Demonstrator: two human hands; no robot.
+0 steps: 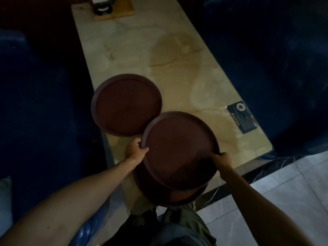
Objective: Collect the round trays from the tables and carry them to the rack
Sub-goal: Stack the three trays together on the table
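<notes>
Dimly: left hand (135, 151), right hand (221, 159) grip clenched on upper tray (179, 150), seemingly atop another.

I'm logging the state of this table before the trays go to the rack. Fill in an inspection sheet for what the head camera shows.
Surface: marble-look table, bare in the middle, with a faint ring-shaped mark.
Job's things: one round tray lies flat at the table's left edge; a second held tray is tilted over the near end, with what looks like another tray under it.
Clutter: wooden board with a dark holder at the far end; dark sticker by the right edge.
Grippers: left hand and right hand each grip the held tray's rim.
Cables: nothing seen.
Surroundings: blue seats on both sides, pale tiled floor at right; dim light.
</notes>
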